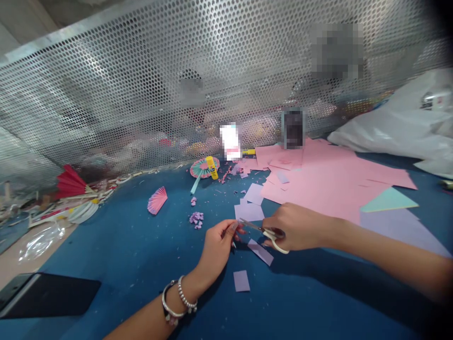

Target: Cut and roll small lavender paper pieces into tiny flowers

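Note:
My right hand [296, 227] grips small white-handled scissors [266, 232], their blades pointing left toward my left hand [218, 244]. The left hand's fingers are pinched on a tiny piece of paper [234, 230] at the blade tips; the piece is too small to make out well. Both hands hover over a blue tabletop [134, 255]. Lilac paper scraps lie just under and around the hands: one strip [261, 251], one small rectangle [241, 280], and larger squares [249, 211] behind.
Pink sheets [329, 182], a mint sheet [388, 200] and a lilac sheet [406, 226] cover the right. A yellow glue stick [212, 167], folded paper fans [157, 199], a red fan [70, 182], lilac snippets [196, 219], a dark phone [46, 295] and a perforated metal screen [177, 80] are about.

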{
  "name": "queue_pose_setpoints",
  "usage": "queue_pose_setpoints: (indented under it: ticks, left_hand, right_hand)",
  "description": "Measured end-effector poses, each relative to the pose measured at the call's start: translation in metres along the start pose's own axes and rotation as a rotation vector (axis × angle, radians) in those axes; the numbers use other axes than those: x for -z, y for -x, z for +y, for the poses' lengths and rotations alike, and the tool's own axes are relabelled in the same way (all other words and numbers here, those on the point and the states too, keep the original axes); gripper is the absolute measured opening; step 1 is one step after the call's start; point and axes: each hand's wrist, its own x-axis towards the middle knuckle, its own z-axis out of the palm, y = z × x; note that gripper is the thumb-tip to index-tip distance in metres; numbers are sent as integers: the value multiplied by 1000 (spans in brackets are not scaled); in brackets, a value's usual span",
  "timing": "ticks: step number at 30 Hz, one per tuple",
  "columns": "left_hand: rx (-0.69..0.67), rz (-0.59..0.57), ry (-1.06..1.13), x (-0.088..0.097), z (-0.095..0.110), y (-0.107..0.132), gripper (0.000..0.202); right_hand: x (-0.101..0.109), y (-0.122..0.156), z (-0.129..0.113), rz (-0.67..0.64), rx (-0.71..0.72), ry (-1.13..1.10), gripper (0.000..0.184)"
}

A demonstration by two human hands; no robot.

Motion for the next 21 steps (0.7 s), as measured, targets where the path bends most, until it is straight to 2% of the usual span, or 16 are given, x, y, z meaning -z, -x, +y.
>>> queue_pose_setpoints:
  ticks: [7, 14, 16, 21]
  left_hand:
    - [-137, -28, -91, 1, 7, 4, 32]
    - [-161, -33, -98, 3, 8, 6, 33]
    - [-161, -19, -83, 2, 9, 7, 33]
    - [-149, 36, -47, 1, 11, 8, 36]
  right_hand:
    - [-6, 0, -3, 12, 9, -55, 15]
    - [-7, -1, -4, -9, 21, -280, 23]
    - [-8, -2, -6, -30, 18, -417, 28]
    - [-22, -3, -22, -139, -65, -948, 29]
